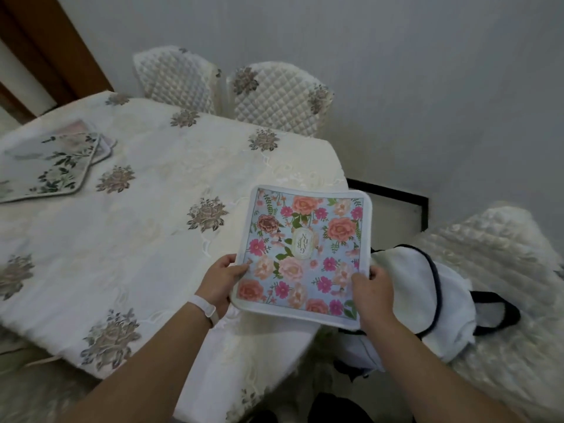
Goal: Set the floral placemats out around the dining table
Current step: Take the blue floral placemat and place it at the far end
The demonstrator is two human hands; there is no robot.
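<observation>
Both forearms reach in from the near edge: our left grip [224, 282] pinches the near-left edge of one blue floral placemat [302, 254], thumb on top, and our right grip [372, 293] pinches its near-right corner, holding the mat over the near-right corner of the worktop [137, 239]. We count one placemat in hand, a stack of at least two more [52, 163] at the worktop's far left, three quilted chairs [274, 96] (two far, one right), and one white bag [427, 288] on the right chair.

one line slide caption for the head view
Blue floral placemat gripped by left hand and right hand over the corner of the cream embroidered tablecloth; pale leaf-print placemats stacked far left.
</observation>
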